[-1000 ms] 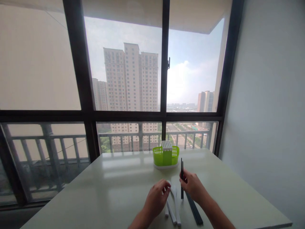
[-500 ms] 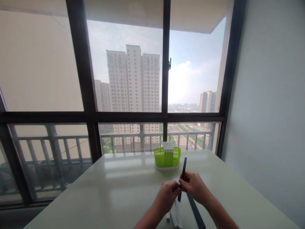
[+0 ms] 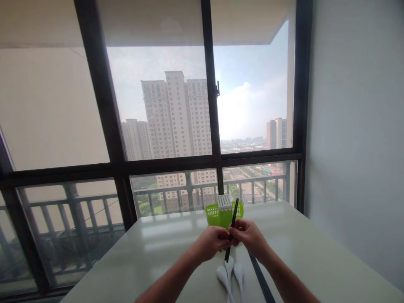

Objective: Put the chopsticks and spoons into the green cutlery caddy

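- we've got the black chopsticks (image 3: 231, 227) pinched mid-shaft between left hand (image 3: 211, 243) and right hand (image 3: 249, 236), raised above the table (image 3: 315, 252)
- probably light, stiff, slick, so grip around the middle, fingers pressed tight

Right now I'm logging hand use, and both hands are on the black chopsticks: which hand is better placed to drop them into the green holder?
Probably the right hand: it grips the black chopsticks mid-shaft, tips angled toward the green holder. The left hand only pinches them from the side.
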### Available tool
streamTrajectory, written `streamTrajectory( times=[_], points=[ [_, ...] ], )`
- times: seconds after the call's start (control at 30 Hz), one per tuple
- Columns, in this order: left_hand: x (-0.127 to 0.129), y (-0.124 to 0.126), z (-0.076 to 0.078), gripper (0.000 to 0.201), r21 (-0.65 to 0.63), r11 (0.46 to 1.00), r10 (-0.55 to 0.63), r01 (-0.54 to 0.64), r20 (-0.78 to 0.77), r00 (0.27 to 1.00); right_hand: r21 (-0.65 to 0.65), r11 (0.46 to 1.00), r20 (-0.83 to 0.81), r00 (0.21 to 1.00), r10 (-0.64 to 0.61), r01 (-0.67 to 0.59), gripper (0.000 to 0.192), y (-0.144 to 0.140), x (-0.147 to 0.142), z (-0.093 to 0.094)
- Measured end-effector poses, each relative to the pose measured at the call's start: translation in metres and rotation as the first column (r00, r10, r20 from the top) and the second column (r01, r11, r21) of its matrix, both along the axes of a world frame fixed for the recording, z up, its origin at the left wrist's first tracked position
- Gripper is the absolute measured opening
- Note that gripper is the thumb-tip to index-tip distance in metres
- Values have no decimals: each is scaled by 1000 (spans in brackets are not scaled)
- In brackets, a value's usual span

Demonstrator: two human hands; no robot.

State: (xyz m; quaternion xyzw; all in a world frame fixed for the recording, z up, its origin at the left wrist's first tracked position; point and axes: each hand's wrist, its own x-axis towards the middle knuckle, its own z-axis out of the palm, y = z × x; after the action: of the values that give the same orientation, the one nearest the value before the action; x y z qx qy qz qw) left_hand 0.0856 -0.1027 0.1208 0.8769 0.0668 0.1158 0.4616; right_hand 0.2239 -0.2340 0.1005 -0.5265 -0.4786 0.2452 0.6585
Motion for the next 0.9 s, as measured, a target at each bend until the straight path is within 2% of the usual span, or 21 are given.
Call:
streamTrajectory(
  times=[0.2, 0.3, 0.4, 0.57, 0.63, 0.7, 0.8, 0.9],
  points=[
    [1, 11, -20, 14, -36, 994, 107, -105, 32, 994, -3, 995, 63, 993, -101, 101, 31, 20, -5, -7],
    [-5, 9, -27, 16, 1, 990, 138, -138, 58, 989, -25, 991, 85, 988, -126, 129, 22, 29, -8, -8],
    [-10, 7, -35, 17, 79, 978, 186, -195, 116, 976, -55, 992, 100, 989, -105, 111, 20, 35, -7, -1],
    [-13, 10, -42, 15, 167, 933, 289, -318, 173, 941, -69, 995, 32, 997, -70, 72, 30, 52, 3, 33],
    [-14, 17, -43, 17, 146, 924, 321, -355, 213, 923, -102, 995, 47, 999, -6, 11, 34, 64, 10, 50],
    [-17, 28, -50, 22, 64, 913, 376, -404, 258, 890, -108, 994, 112, 993, 24, -12, 36, 79, 23, 71],
    [-26, 45, -77, 40, -34, 850, 514, -526, 275, 813, -61, 992, 238, 967, -91, 109, 34, 103, 53, 104],
    [-35, 55, -115, 28, 59, 760, 628, -647, 190, 755, -102, 944, 353, 898, -261, 315, 28, 128, 82, 128]
  ],
)
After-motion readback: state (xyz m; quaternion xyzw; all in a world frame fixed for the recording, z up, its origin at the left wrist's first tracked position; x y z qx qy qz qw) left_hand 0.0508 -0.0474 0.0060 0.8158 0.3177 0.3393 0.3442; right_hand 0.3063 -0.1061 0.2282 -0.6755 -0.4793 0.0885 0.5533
